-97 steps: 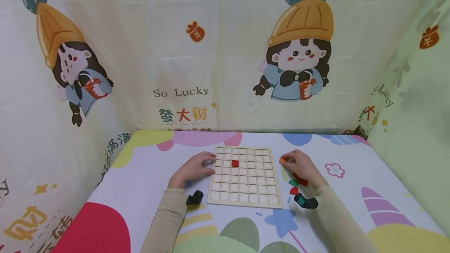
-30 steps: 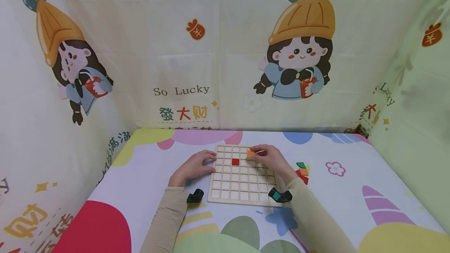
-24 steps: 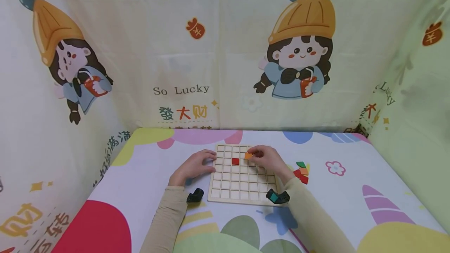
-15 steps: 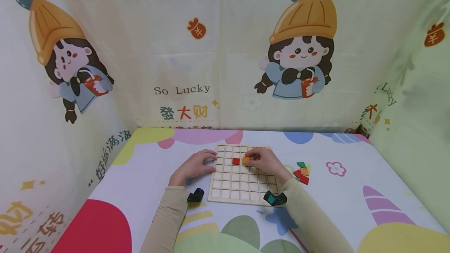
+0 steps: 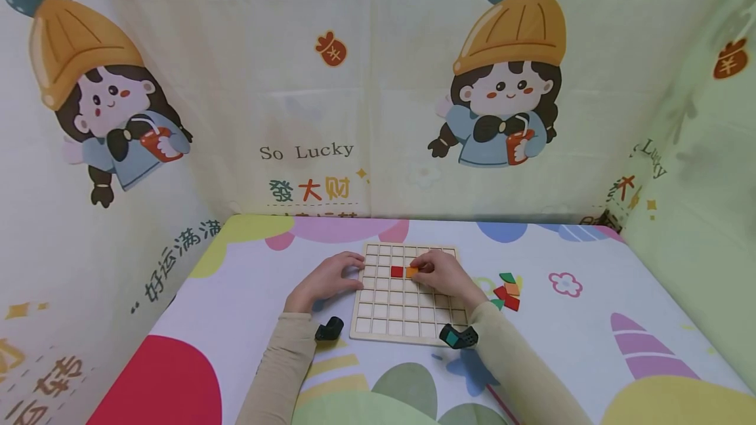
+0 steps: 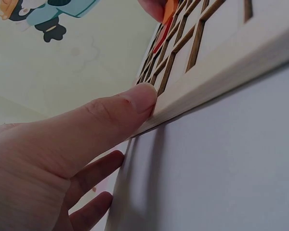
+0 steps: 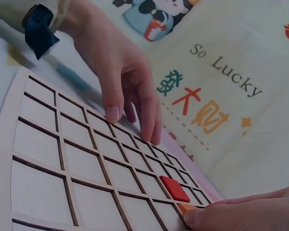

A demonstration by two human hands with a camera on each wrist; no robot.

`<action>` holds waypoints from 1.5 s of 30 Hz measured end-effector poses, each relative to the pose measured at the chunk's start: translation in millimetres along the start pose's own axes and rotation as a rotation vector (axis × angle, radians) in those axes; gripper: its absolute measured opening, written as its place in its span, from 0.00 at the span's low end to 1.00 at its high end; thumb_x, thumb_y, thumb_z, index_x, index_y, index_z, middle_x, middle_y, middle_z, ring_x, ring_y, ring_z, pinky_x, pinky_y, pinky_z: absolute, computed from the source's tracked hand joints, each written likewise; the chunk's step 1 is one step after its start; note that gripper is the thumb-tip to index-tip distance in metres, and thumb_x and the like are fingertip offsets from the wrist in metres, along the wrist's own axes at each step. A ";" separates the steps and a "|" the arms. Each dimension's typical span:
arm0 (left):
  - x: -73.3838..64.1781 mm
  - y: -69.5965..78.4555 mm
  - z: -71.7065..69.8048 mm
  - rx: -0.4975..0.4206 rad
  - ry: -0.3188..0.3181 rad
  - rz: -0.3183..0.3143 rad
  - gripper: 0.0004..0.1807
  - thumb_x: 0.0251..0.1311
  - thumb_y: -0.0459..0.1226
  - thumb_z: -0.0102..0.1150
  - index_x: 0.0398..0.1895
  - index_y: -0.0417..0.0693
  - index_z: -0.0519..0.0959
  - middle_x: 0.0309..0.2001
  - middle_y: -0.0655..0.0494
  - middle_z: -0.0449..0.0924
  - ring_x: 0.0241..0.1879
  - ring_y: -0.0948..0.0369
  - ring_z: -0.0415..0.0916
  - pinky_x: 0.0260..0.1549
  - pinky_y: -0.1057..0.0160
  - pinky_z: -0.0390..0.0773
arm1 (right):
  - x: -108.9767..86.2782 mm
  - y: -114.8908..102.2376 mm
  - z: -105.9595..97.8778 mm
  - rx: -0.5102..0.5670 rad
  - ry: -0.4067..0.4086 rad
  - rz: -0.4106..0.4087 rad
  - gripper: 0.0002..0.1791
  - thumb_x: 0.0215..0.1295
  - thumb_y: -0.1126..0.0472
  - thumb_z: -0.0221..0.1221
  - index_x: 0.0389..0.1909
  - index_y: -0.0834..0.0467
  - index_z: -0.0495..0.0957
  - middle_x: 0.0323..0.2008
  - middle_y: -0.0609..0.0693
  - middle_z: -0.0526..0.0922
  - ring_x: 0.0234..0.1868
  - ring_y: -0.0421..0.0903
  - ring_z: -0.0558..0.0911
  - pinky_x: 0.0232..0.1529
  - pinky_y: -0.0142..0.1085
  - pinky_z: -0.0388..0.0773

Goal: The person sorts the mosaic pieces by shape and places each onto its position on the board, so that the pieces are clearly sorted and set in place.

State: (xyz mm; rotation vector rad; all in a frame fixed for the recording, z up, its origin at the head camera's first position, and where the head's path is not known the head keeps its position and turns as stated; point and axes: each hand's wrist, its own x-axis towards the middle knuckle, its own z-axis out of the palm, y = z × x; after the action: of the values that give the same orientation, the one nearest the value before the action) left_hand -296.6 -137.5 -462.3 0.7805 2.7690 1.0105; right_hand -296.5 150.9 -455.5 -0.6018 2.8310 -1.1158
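A wooden grid board [image 5: 380, 297] lies flat on the table. One red square tile [image 5: 397, 271] sits in a cell of its upper half. Directly right of it, my right hand [image 5: 444, 275] pinches an orange square tile [image 5: 411, 272] by thumb and fingers, down at the board's surface. In the right wrist view that orange tile [image 7: 185, 208] is partly covered by the thumb, so whether it lies flat in a cell is unclear. My left hand [image 5: 326, 281] rests its thumb [image 6: 139, 98] and fingertips against the board's left edge, fingers spread and relaxed.
Right of the board lies a small loose group of red tiles [image 5: 511, 303], an orange tile [image 5: 511, 288] and green pieces [image 5: 506, 277]. Black wrist cameras [image 5: 459, 336] sit on both wrists. A printed cloth [image 5: 390, 117] hangs behind and beside the patterned table [image 5: 585, 326].
My right hand has carried the orange tile from the table right of the board, over the upper cells, then down and left beside the red tile. My left hand has stayed put.
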 end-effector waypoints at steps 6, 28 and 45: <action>0.3 -0.2 0.3 0.009 0.001 0.002 0.22 0.56 0.39 0.70 0.53 0.41 0.81 0.61 0.52 0.74 0.65 0.53 0.67 0.66 0.53 0.66 | 0.0 -0.9 1.3 -0.039 0.009 -0.011 0.14 0.58 0.61 0.69 0.46 0.56 0.86 0.36 0.45 0.81 0.33 0.43 0.72 0.34 0.35 0.72; -0.6 2.6 0.0 -0.001 -0.003 -0.010 0.22 0.56 0.39 0.70 0.54 0.41 0.80 0.62 0.52 0.73 0.65 0.53 0.66 0.66 0.52 0.65 | 0.3 -0.1 3.0 -0.039 0.022 -0.004 0.13 0.59 0.60 0.68 0.45 0.56 0.86 0.35 0.44 0.80 0.32 0.43 0.71 0.33 0.36 0.70; -0.8 1.7 0.3 0.005 -0.008 -0.021 0.23 0.56 0.39 0.70 0.54 0.42 0.80 0.62 0.53 0.73 0.66 0.53 0.66 0.66 0.52 0.65 | -2.2 -2.1 1.0 0.006 0.039 0.053 0.13 0.61 0.58 0.67 0.47 0.55 0.85 0.39 0.45 0.82 0.37 0.42 0.76 0.41 0.37 0.77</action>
State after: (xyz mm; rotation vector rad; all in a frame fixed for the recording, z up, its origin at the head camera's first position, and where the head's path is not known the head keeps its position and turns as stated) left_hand -295.1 -136.7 -461.6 0.7535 2.7685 0.9945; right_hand -293.6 149.7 -455.1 -0.5074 2.8569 -1.1400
